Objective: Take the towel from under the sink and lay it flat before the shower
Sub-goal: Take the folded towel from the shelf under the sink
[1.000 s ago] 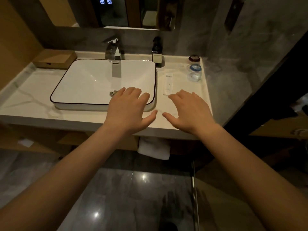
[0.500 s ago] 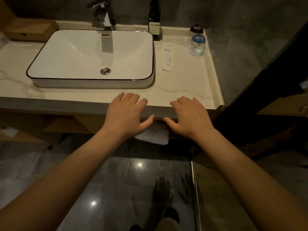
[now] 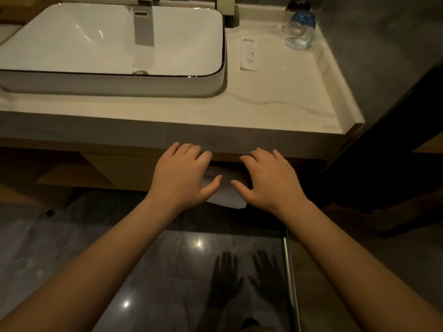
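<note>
A white folded towel (image 3: 226,196) hangs under the counter (image 3: 275,111), below the right end of the white sink (image 3: 112,85). Only its middle strip and lower edge show between my hands. My left hand (image 3: 182,176) is spread palm down in front of the towel's left side, its fingertips at the counter's lower edge. Over the towel's right side my right hand (image 3: 268,178) is spread the same way. Both hands have straight fingers and hold nothing. Whether they touch the towel I cannot tell.
On the counter right of the sink lie a white sachet (image 3: 249,53) and an upturned glass (image 3: 299,32). A wooden shelf (image 3: 72,174) runs under the counter at the left. The dark glossy floor (image 3: 143,259) has a metal strip (image 3: 290,271) at the right.
The view has dropped and come closer to the counter. Both hands have moved down from the countertop's front edge to below it, in front of the towel.
</note>
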